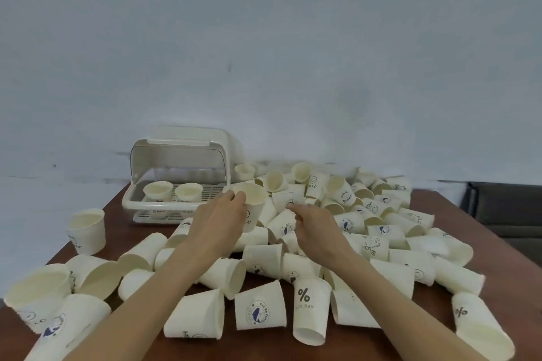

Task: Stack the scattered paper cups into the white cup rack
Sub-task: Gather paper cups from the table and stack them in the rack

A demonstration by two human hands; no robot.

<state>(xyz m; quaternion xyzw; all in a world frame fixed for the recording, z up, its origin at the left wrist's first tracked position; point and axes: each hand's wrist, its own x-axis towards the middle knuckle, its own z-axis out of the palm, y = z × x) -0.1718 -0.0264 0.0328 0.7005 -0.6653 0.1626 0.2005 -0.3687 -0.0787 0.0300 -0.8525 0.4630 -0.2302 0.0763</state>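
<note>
My left hand [218, 221] grips an upright paper cup [254, 199] by its rim and side, just to the right of the white cup rack [176, 173]. The rack's lid is flipped up, and two cups [173, 191] stand upright on its grid. My right hand [315, 224] reaches into the pile of scattered paper cups [366, 214] with a finger stretched toward a cup [289, 199] lying on its side; I cannot see it holding anything. Several cups lie tipped over below both forearms.
The brown table [475, 223] is covered with cups, some upright [87, 230], most on their sides, up to its front edge. A pale wall rises right behind the rack. A dark object [504, 208] sits beyond the table's right edge.
</note>
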